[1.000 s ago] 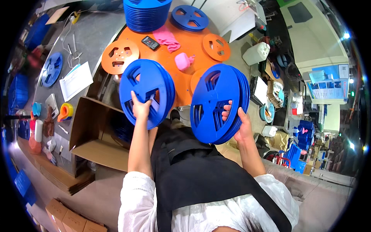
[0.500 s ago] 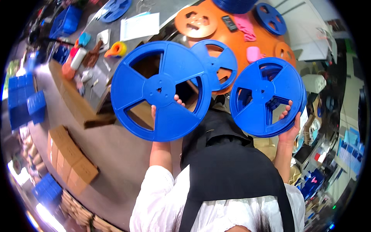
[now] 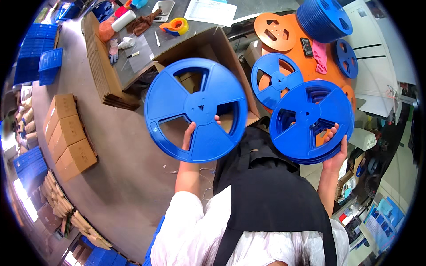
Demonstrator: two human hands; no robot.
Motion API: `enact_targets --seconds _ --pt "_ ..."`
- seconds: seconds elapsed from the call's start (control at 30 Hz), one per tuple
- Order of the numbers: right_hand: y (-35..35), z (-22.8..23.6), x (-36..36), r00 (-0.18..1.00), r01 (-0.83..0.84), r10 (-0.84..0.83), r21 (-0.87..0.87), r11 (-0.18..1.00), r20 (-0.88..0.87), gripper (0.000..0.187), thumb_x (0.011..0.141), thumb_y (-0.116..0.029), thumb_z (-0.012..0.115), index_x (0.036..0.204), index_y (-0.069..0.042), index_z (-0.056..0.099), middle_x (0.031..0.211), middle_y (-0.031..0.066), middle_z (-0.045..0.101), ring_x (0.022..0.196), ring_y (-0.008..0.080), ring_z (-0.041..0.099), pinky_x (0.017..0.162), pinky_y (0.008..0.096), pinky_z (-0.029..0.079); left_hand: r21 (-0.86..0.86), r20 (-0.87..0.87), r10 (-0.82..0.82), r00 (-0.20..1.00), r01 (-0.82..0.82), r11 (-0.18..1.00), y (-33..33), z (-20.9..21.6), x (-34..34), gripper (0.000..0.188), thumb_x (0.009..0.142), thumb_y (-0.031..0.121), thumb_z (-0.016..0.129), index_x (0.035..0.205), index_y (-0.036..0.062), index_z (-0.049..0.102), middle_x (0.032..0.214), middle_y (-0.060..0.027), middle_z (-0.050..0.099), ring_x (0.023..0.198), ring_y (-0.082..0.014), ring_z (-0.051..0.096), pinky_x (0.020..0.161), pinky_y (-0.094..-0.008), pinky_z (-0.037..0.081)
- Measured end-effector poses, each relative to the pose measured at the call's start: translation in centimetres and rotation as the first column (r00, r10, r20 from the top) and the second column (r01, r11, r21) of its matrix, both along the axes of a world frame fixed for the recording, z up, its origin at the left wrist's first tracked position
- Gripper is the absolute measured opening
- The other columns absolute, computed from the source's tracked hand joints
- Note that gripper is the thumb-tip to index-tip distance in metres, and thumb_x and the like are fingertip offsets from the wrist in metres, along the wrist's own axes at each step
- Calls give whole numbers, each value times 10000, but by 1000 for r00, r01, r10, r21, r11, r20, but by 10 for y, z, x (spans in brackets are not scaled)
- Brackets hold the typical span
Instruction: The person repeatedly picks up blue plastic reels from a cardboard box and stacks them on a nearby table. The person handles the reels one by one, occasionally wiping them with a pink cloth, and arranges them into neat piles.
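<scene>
My left hand (image 3: 188,136) grips a large blue plastic reel (image 3: 213,142), its thumb and fingertips showing through two of the reel's cutouts. The rest of that hand is hidden behind the reel. To the right, a short stack of similar blue reels (image 3: 295,135) is held by my right hand (image 3: 337,156), with fingers curled through a cutout and the thumb at the rim. Both hands are closed. Beyond the stack, another blue reel (image 3: 262,84) lies on the orange round table (image 3: 301,62). Behind the left reel stands an open cardboard box (image 3: 226,48).
A tall pile of blue reels (image 3: 319,26), an orange reel (image 3: 274,33) and a pink cloth (image 3: 319,55) are on the orange table. Tape (image 3: 177,26) and papers (image 3: 213,11) lie on the grey bench. Flattened cardboard (image 3: 104,75) leans beside it; cartons (image 3: 66,133) stand at left.
My view has turned, so the surroundings appear shifted and the open box shows more. Both hands keep hold of their reels, and the right-hand stack now overlaps the reel lying on the table.
</scene>
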State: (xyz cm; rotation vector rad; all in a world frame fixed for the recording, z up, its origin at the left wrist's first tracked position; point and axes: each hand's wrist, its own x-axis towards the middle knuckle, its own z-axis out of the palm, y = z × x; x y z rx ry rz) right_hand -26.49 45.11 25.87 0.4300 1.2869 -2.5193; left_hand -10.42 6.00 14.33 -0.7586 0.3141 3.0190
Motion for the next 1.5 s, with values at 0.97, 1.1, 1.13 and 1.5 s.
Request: enact_targets --seconds 0.97,1.1,1.13,1.5 --pt "25 -1 27 969 -67 -106 -648 759 -223 556 950 -397 501 1293 32 408 955 113 623 743 189 594 652 310 473 -870 239 134 962 151 469 26 -77 -106 424 983 178 462 1368 9 409 1384 -123 443 1293 -205 396 1093 -334 273" --pt "22 -1 18 967 -58 -129 -686 725 -218 564 948 -399 505 1302 31 409 960 114 627 740 192 603 653 313 479 -934 38 123 992 -8 357 40 -16 -131 390 978 71 439 1356 -19 403 1366 -135 455 1271 -197 425 1083 -303 303" --pt "21 1 15 966 -83 -117 -706 703 -230 585 946 -407 507 1320 29 399 995 117 625 781 196 606 691 319 492 -932 -16 107 994 -53 358 44 -5 -137 392 974 61 442 1356 -19 403 1370 -145 447 1280 -201 414 1087 -312 294" --pt "-47 23 6 950 -253 220 -135 958 -224 689 899 -481 550 1358 -5 360 1195 190 578 977 290 638 853 411 521 -941 129 -476 870 258 217 158 40 -162 757 800 150 715 1438 79 313 1169 -180 532 978 -217 552 866 -309 457"
